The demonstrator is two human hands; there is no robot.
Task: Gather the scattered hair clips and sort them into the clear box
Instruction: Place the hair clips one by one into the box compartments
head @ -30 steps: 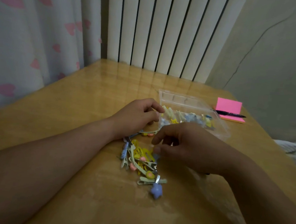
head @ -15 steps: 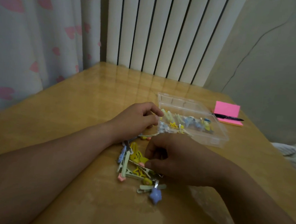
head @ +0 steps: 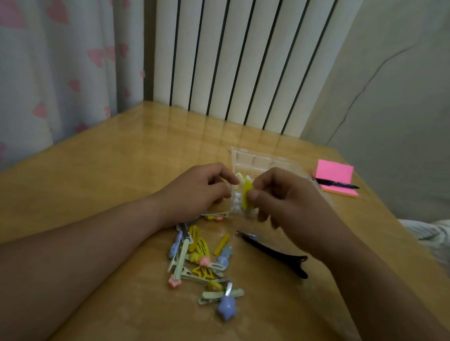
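The wooden table (head: 113,168) carries everything. Both hands meet over its middle, just in front of the clear box (head: 259,159), whose near part they hide. The left hand (head: 199,192) has its fingers curled, fingertips close to the right hand's; whether it holds anything cannot be told. The right hand (head: 288,200) pinches a yellow hair clip (head: 246,195) upright between thumb and fingers, above the box's near edge. The pile of loose hair clips (head: 200,261) lies below the hands, nearer the person. A long black clip (head: 274,252) lies under the right wrist. A pink sticky-note pad (head: 334,171) bears a pen (head: 335,183).
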